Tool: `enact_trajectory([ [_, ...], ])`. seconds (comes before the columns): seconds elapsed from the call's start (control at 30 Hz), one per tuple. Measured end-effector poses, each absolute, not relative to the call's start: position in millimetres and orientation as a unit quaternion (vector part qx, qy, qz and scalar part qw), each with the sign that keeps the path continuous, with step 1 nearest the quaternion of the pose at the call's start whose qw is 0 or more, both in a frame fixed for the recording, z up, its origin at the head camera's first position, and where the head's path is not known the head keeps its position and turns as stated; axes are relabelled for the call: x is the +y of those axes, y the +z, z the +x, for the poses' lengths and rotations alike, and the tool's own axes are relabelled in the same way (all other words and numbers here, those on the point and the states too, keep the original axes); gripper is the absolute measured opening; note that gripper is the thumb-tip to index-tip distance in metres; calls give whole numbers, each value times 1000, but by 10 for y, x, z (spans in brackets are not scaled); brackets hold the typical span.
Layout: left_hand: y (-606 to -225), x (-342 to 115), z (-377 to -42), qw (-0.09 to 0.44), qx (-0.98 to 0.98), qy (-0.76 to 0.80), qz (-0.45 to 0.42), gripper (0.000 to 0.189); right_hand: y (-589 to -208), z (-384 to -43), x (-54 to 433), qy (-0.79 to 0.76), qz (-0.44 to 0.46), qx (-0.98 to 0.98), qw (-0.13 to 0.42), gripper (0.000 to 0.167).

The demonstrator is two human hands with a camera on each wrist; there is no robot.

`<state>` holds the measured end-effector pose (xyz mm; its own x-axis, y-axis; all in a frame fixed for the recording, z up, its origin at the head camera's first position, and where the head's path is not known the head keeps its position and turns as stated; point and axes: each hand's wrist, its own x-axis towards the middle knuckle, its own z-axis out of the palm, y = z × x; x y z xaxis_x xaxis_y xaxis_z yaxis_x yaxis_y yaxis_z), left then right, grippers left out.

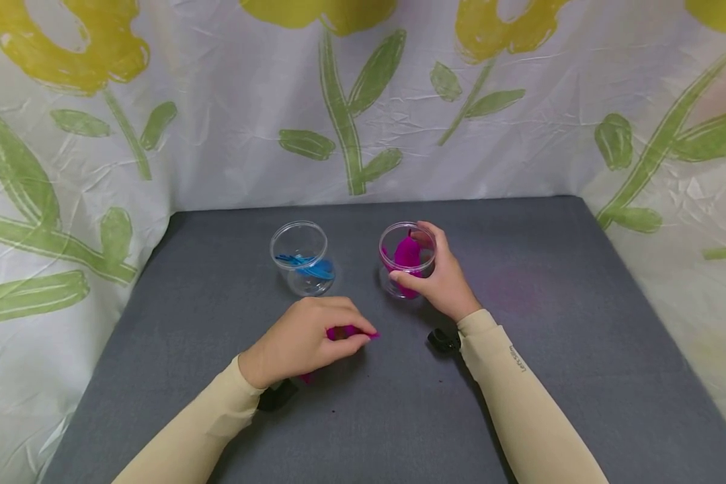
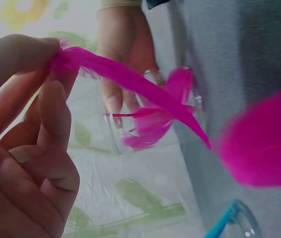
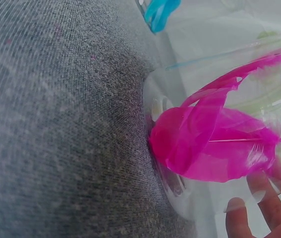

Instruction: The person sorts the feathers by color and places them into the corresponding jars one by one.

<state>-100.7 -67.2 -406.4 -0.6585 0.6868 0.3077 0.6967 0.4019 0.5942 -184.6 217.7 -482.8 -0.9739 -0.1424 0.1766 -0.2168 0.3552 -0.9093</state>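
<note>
My left hand [image 1: 305,339] is above the table in front of the two cups. Its thumb and fingertips pinch a slender magenta feather [image 2: 125,77] by one end. A second magenta feather [image 2: 267,141] appears at the right of the left wrist view; in the head view only a scrap shows beneath the left wrist. My right hand [image 1: 448,279] grips the side of a clear plastic cup [image 1: 389,288], which stands upright on the table. Inside that cup are magenta feathers [image 3: 220,144], seen through its wall.
Left of the gripped cup stands another clear cup [image 1: 308,288] containing thin blue strips [image 1: 308,265]. Dark grey cloth covers the table [image 1: 375,430]. A white curtain [image 1: 218,134] with painted flowers hangs behind. Dark wrist devices [image 1: 444,341] sit under the wrists.
</note>
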Motion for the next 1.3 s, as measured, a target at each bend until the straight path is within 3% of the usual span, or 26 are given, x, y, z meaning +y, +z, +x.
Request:
enact_trajectory([
  [0.57, -3663, -557, -1216, 80, -813, -469, -335, 14, -4825, -1847, 2199, 567, 111, -816, 25, 104],
  [0.87, -3550, -448, -1398, 58, -807, -540, -233, 9, -4866, -1846, 2173, 576, 113, -809, 23, 103],
  [1.3, -3526, -300, -1565, 55, -783, -588, -195, 16, -4829, -1853, 2187, 577, 106, -810, 16, 103],
])
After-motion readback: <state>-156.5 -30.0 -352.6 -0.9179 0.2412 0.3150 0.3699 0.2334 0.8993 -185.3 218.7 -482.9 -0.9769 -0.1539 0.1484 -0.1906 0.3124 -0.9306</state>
